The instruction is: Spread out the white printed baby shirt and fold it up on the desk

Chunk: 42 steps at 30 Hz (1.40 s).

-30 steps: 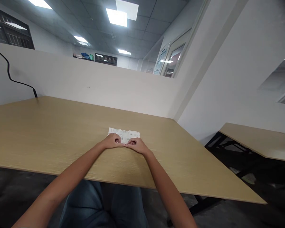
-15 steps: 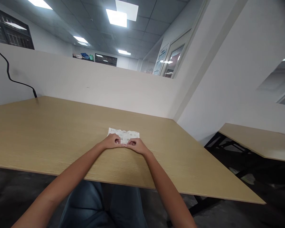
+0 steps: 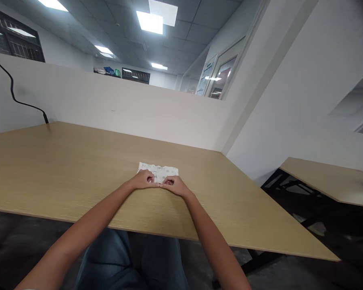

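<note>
Centrally in the head view, a white sheet (image 3: 160, 172) printed with small figures is seen lying flat on a wooden table (image 3: 78, 169), nearer to the table's front edge than to its back corner on the right. Whether it is made of cloth or of paper cannot be told. Its far edge is left uncovered and looks slightly wavy, while its near part is covered by two bare hands. By the left hand (image 3: 144, 179) the near left part of the sheet is touched; the fingers are curled round towards the thumb, with a small gap framed between them. By the right hand (image 3: 174, 185) the near right part is touched in much the same curled manner. The two thumbs are pointed inward and brought together, or almost so, at the middle of the near edge. Whether the sheet is pinched by either hand cannot be told, as the fingertips are too small and partly hidden. Below the table edge, legs in blue trousers (image 3: 105, 257) are seen. Behind the table a white partition (image 3: 124, 106) is set, and by the back left corner a black cable (image 3: 11, 86) is hung. At the right, a second table (image 3: 332, 177) is placed apart.
</note>
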Motion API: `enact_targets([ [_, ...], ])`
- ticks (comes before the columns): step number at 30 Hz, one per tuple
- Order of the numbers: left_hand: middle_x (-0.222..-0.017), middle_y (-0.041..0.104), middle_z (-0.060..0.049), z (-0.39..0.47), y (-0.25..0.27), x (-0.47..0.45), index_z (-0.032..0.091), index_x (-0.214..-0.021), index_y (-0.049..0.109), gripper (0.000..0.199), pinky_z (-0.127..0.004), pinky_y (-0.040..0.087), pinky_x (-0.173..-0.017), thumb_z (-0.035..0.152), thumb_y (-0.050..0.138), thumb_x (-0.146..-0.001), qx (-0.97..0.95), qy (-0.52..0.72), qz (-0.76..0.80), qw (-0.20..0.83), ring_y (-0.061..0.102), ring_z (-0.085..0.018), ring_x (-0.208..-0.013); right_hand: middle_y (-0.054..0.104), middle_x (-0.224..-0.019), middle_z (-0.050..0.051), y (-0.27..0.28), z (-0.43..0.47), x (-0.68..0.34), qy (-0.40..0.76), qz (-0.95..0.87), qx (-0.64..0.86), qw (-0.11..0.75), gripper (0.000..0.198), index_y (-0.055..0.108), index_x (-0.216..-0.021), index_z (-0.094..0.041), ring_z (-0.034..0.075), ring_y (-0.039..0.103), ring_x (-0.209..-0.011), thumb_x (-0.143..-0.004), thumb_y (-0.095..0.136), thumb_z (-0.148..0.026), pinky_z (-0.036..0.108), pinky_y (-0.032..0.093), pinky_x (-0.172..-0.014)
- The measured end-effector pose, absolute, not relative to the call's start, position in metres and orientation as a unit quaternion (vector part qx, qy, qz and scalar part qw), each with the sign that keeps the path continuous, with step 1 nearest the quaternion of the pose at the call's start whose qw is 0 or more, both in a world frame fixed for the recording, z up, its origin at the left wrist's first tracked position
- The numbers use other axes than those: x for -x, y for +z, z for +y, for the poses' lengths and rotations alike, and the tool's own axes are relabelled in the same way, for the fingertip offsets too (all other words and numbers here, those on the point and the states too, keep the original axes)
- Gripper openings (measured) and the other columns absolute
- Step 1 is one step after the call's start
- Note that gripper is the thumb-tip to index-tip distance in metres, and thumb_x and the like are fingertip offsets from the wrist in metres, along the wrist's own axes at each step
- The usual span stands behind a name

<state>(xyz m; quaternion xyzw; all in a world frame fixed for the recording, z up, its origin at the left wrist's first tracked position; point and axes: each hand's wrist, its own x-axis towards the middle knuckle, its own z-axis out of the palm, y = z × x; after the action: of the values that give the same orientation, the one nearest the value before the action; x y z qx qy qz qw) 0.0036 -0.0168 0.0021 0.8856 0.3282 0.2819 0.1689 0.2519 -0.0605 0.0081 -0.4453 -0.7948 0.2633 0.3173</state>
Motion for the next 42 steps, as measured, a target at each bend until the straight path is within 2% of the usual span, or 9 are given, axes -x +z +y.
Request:
enact_targets([
  [42,-0.067,0.066,0.000,-0.0211,0.0043,-0.0046,0.018,-0.067,0.065,0.054,-0.024,0.032,-0.066,0.069,0.067,-0.081,-0.893,0.261,0.338,0.142,0.056,-0.015,-0.072,0.059,-0.066,-0.001,0.0008,-0.0565,-0.2530,0.250,-0.799,0.449,0.313,0.038,0.076,-0.078,-0.018,0.012,0.046,-0.065,-0.079,0.076,-0.055,0.024,0.034,-0.060],
])
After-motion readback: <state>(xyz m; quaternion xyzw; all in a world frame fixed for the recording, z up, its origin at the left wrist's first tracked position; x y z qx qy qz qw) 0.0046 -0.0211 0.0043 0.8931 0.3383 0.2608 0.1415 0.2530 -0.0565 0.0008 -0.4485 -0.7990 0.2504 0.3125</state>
